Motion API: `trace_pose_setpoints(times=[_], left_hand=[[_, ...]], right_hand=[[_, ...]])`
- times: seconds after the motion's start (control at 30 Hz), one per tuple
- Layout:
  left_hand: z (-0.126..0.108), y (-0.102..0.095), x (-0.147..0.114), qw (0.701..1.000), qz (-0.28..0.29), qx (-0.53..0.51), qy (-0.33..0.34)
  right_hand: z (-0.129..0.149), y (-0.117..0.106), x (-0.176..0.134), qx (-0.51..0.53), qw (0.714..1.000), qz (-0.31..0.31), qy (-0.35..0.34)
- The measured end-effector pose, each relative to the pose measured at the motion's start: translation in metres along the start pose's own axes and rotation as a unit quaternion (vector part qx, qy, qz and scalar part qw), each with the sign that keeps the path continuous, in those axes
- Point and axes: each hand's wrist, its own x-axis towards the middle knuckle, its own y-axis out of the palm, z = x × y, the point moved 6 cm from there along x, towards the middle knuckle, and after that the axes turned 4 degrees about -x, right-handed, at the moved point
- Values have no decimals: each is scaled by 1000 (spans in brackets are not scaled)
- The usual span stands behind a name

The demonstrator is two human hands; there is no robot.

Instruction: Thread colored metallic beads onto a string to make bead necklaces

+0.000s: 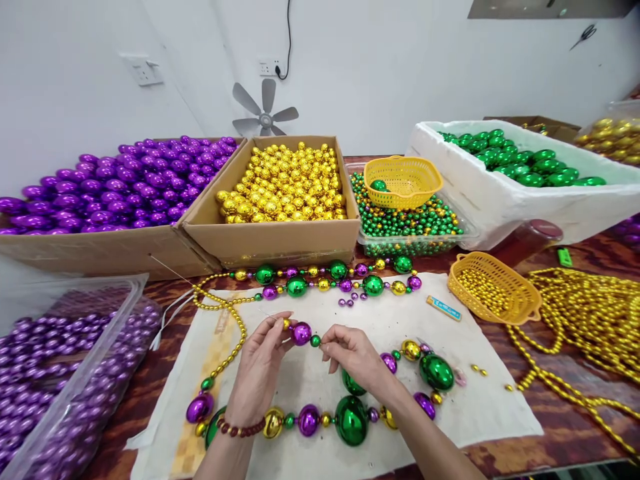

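Above the cloth, my left hand [264, 353] pinches a small gold bead next to a shiny purple bead [301, 333]. A small green bead [315, 341] follows on the right, where the fingertips of my right hand [353, 355] are pressed together, seemingly on the string; the string itself is too thin to make out. Below lies a bead necklace [309, 420] of large purple, gold and green balls, partly hidden by both forearms. Its left end runs up into a chain of small gold beads [243, 330]. A finished-looking double row of beads [297, 287] lies beyond.
Behind stand boxes of purple beads [95, 193] and gold beads [285, 187], a tub of mixed beads [410, 223], and a white foam box [500, 200]. A yellow basket [493, 313] and gold bead strands [585, 333] are at right. Purple bead strands [60, 380] fill a clear bin at left.
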Motion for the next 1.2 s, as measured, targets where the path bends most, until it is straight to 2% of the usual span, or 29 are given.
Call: trace_pose_setpoints(times=[1.2], left_hand=[[7, -4, 2, 1000, 2, -22, -12]], right_hand=[[-4, -2, 6, 2, 1000, 11, 12]])
